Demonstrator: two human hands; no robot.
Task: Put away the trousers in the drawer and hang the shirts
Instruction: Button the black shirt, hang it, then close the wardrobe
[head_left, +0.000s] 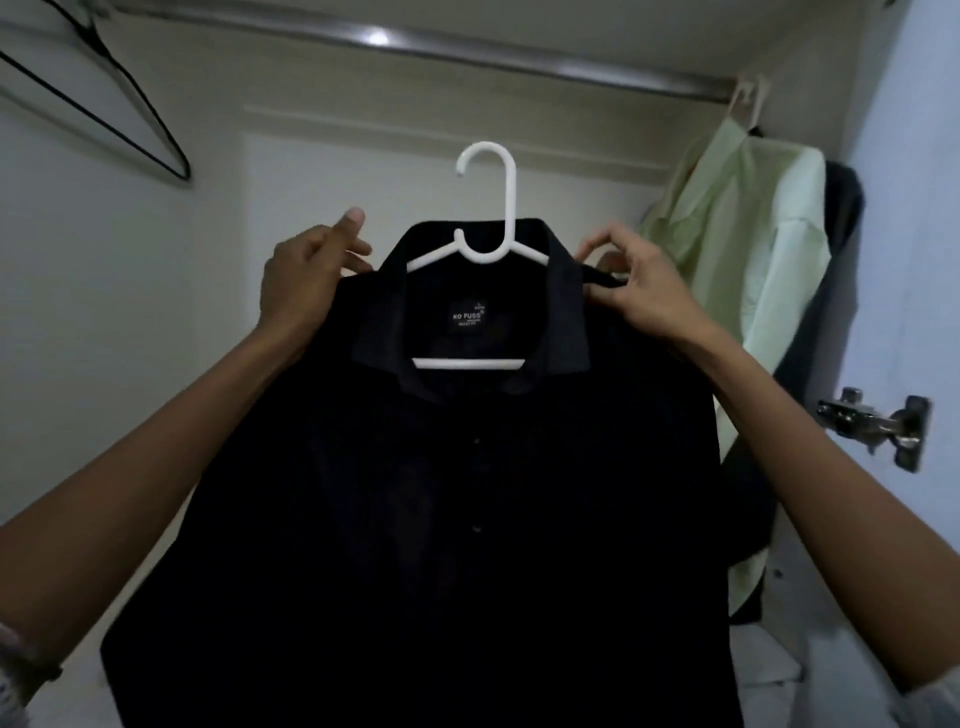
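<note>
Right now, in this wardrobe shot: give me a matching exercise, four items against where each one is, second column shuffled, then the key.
Items:
1. black shirt
2. white hanger
3. pale green shirt
4. black wire hanger

Places:
A. on the rail at far right
B. inside the black shirt's collar, hook clear of the rail
C. upper left corner, bare
D. centre, gripped at the shoulders by left hand and right hand

Pairs: 1-D, 2-B, 3-A, 4-C
</note>
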